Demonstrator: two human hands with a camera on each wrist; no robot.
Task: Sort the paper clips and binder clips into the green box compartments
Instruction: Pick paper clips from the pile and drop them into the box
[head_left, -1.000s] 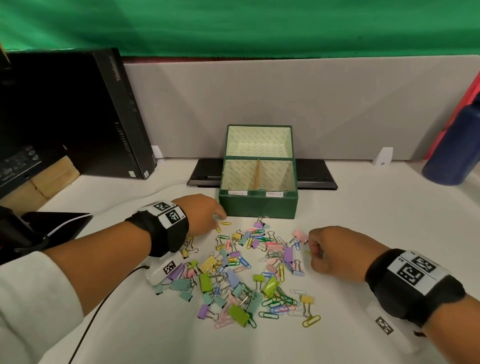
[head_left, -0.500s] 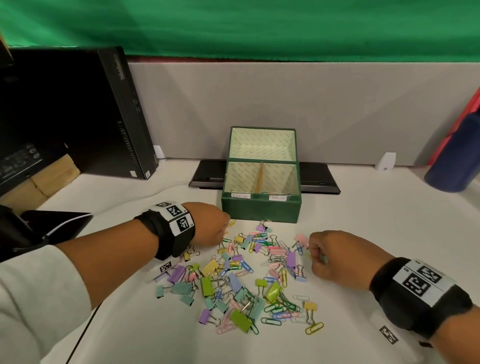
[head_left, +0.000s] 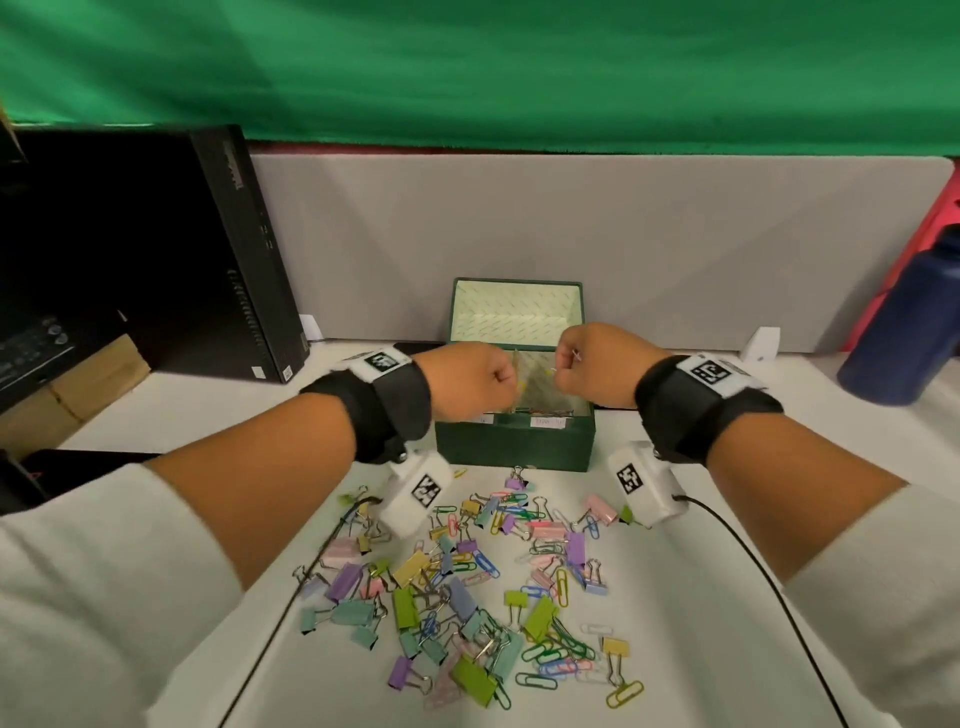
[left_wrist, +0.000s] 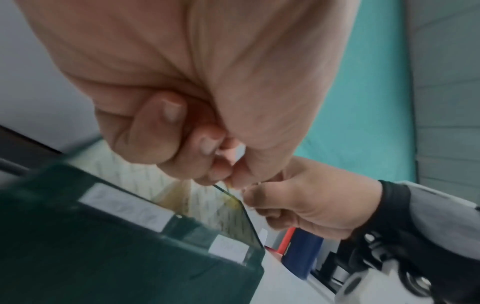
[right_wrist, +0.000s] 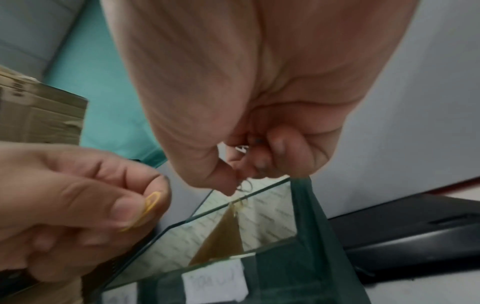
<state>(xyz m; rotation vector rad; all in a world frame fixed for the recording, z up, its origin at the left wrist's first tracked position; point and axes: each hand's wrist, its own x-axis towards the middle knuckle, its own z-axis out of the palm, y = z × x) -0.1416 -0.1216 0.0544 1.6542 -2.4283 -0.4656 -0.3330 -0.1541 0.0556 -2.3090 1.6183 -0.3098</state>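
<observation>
The green box (head_left: 514, 449) stands open with a tan divider (right_wrist: 223, 236) between its two front compartments. Both hands hover over it. My left hand (head_left: 506, 376) is above the left compartment near the divider and pinches a yellow paper clip (right_wrist: 152, 202) between thumb and forefinger. My right hand (head_left: 563, 364) is above the right compartment, its fingers curled round a small wire clip (right_wrist: 241, 148); only thin wire loops show, so its kind is unclear. A pile of coloured paper clips and binder clips (head_left: 467, 577) lies on the white table in front of the box.
A black computer case (head_left: 228, 260) stands at the back left. A dark blue bottle (head_left: 904, 332) is at the back right. A flat black device (right_wrist: 405, 232) lies behind the box against the grey partition (head_left: 571, 234). Wrist camera cables (head_left: 753, 561) trail over the table.
Both hands have lifted from the pile and moved forward over the open box, each carrying a clip. The head view has tilted down and closer.
</observation>
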